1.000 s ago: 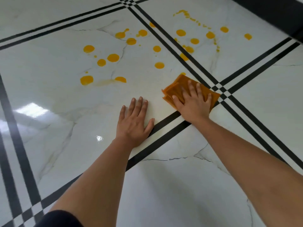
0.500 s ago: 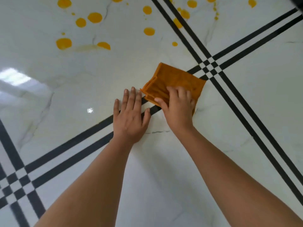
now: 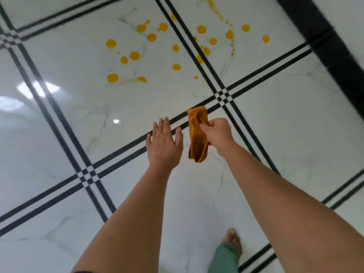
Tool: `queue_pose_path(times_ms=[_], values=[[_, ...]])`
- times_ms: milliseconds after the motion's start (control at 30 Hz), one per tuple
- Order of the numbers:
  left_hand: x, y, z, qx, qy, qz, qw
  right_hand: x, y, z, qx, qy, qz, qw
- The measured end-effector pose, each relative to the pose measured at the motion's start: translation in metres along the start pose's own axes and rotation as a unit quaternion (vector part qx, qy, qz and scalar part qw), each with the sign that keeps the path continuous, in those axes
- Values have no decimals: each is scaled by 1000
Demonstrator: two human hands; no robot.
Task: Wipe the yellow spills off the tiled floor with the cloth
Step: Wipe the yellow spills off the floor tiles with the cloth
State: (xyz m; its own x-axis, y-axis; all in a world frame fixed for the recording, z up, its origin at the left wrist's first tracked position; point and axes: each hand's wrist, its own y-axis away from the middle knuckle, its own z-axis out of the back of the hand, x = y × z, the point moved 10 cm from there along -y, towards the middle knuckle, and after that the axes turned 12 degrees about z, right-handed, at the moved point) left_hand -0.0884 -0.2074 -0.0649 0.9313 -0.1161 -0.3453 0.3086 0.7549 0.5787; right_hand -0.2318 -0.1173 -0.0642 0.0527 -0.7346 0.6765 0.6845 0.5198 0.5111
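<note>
Cloth [image 3: 198, 134] was up in your right hand [image 3: 217, 131], pinched near its top between thumb and curled fingers, so that grip was closed on the fabric. It hung bunched and narrow, long axis running 12 to 6 o'clock in the head view. It looked clear of the tiled floor [image 3: 275, 125], though I couldn't be sure its lower tip wasn't brushing.

Your left hand [image 3: 164, 142] sat just beside it at 9 o'clock, fingers straight and spread, holding nothing.

The relation that mattered was this: the yellow spills [image 3: 135, 55] lay well ahead of the grip. The nearest small drop [image 3: 196, 77] was almost dead at 12 o'clock, and the big scatter fanned toward 11. A second scatter sat beyond the black double line [image 3: 208, 79] at about 1 o'clock.

Your right hand had the cloth, so by my reckoning it was the one to reach. That meant going forward toward 12, with the cloth spread flat before it met that first drop.
</note>
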Motion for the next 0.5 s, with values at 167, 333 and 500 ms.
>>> queue_pose_path(times_ms=[167, 333, 500], values=[[-13, 116, 129, 34, 179, 77, 980, 98, 122, 61, -13, -134, -71, 988], [-29, 218, 290, 32, 302, 93, 948, 232, 245, 102, 33, -206, -86, 974], [-31, 281, 412, 74, 373, 73, 922, 339, 325, 123, 15, -243, -51, 968]])
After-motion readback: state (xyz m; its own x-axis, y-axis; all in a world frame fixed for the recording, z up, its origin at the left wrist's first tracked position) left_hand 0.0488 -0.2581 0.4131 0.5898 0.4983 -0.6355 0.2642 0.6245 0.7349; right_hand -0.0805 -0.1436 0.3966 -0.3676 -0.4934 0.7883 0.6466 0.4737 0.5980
